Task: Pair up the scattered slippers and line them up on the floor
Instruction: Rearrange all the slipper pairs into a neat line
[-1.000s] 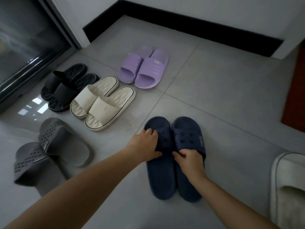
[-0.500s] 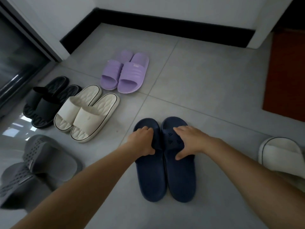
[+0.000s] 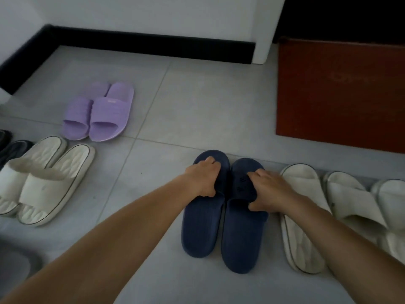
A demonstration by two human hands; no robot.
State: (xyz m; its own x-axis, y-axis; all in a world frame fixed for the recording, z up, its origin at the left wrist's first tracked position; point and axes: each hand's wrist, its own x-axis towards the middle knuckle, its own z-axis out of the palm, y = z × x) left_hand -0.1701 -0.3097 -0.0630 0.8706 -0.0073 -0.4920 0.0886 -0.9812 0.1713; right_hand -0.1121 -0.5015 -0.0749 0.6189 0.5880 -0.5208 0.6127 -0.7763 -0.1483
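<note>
Head view is showing the left hand (image 3: pixel 202 179) gripping the strap of one dark blue rubber slipper (image 3: pixel 203 216) and the right hand (image 3: pixel 266 190) gripping its twin (image 3: pixel 243 224), both lying on the grey tile floor (image 3: pixel 197 110). Sliding right could bump the cream slipper (image 3: pixel 300 218) sitting just beside the right hand. Purple slippers (image 3: pixel 100 115) are lying far off left.

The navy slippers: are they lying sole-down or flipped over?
Sole-down. Both navy slippers show their straps and footbeds facing up, flat on the floor, the left hand and right hand gripping the straps.
</note>
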